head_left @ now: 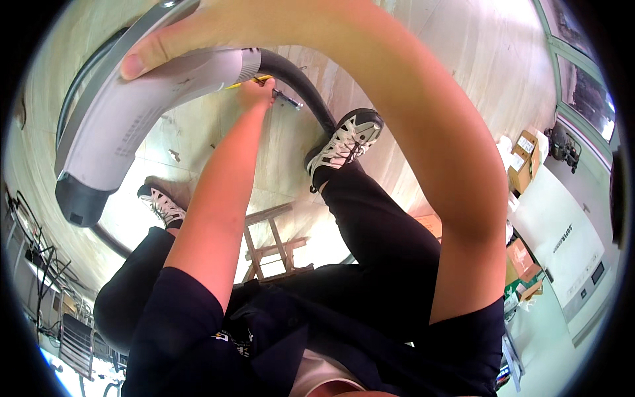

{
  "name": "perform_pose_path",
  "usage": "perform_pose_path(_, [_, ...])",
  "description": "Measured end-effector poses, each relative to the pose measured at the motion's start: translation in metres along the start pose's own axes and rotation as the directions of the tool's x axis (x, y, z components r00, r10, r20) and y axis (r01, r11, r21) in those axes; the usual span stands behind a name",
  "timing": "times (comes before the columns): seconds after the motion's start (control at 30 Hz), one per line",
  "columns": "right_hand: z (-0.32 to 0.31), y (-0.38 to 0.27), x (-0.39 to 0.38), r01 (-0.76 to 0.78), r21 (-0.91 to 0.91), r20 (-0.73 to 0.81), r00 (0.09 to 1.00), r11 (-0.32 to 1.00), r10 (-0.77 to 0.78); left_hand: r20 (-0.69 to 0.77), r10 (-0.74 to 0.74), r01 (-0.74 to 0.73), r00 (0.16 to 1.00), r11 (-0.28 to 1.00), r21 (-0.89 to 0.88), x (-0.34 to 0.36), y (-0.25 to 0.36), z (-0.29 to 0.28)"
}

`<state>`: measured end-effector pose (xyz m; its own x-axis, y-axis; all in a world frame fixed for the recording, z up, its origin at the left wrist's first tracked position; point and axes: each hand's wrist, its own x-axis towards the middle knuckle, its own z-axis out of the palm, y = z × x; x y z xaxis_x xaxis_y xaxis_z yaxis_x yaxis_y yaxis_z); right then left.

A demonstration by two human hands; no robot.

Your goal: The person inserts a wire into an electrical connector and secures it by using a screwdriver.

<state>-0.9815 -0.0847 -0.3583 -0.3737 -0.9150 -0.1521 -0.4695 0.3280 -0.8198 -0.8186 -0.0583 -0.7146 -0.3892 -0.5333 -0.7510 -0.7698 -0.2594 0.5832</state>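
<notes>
My right hand [172, 33] grips the upper edge of a long curved grey housing [145, 106] in the upper left, thumb across it. The housing has a dark end cap [81, 200]. My left hand [256, 94], farther back beside a thick black hose [297, 83], is closed on a slim metal tool [288, 99]. A yellow piece [235, 85], possibly a hose or handle, shows at that hand; how it joins the tool I cannot tell. The black hose runs from the housing's ribbed collar down past my shoe.
My shoes [347, 139] rest on the tiled floor [178, 152]. A wooden stool [271, 245] is below me. Cardboard boxes [526, 159] and a white cabinet [555, 245] stand at the right. A rack with cables [49, 284] is at the left, a window [582, 99] at upper right.
</notes>
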Motion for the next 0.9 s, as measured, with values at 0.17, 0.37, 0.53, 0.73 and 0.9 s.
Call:
perform_pose_path(0.17, [0.0,0.032,0.005,0.221,0.223,-0.063,0.975,0.949,-0.213,0.094,0.003,-0.014,0.996,0.992,0.123,-0.025,0.007,-0.02])
perform_pose_path(0.37, [-0.005,0.032,0.008,0.233,0.102,-0.003,0.972,0.967,-0.234,0.343,-0.19,0.297,0.92,0.908,-0.296,-0.124,0.007,-0.169])
perform_pose_path(0.53, [-0.003,0.005,-0.001,-0.041,0.194,0.123,0.992,0.98,0.017,0.226,-0.189,0.176,0.956,0.982,0.074,-0.233,0.056,-0.346])
perform_pose_path(0.73, [0.017,0.021,0.025,0.111,0.113,0.022,0.993,0.987,-0.114,0.139,0.174,-0.216,0.975,0.89,0.402,-0.326,0.128,-0.451])
perform_pose_path(0.9, [0.042,0.031,0.039,0.176,0.076,-0.034,0.984,0.981,-0.174,0.201,0.188,-0.266,0.961,0.822,0.503,-0.356,0.173,-0.448])
